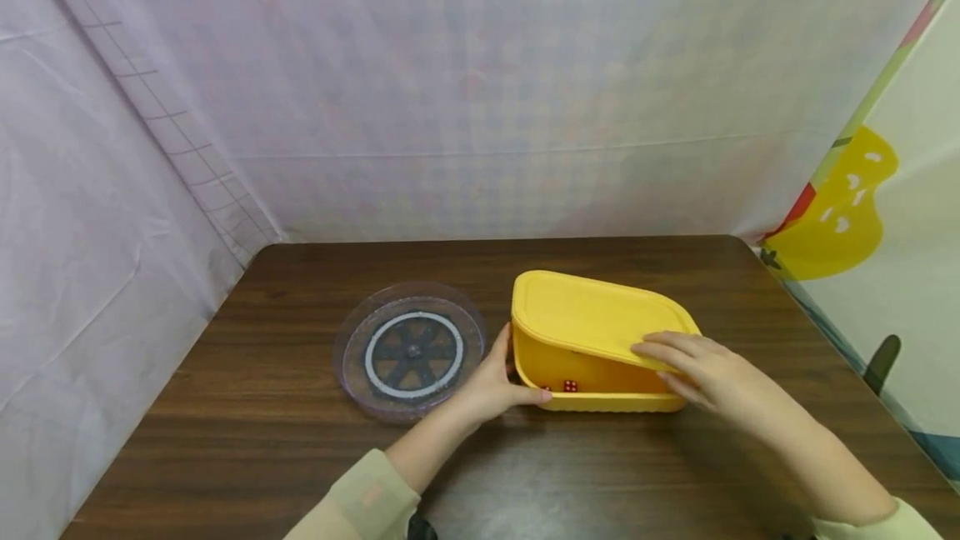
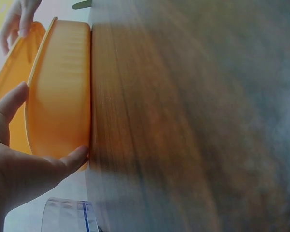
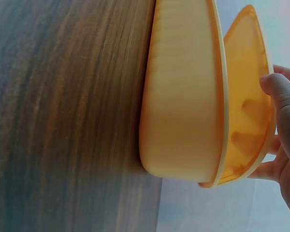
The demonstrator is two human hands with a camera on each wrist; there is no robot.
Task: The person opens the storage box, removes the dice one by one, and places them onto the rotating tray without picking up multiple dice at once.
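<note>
On my screen, the left hand (image 1: 493,390) grips the yellow tub (image 1: 615,402), red dice (image 1: 570,386) inside; it stands on the wooden table (image 1: 240,407) beside a clear round dish (image 1: 352,336); the right hand (image 1: 703,369) pinches the tilted lid (image 1: 592,311).

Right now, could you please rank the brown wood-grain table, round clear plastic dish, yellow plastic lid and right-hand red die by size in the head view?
Table
Dish and lid: too close to rank; the lid looks wider, the dish taller
Red die
</note>
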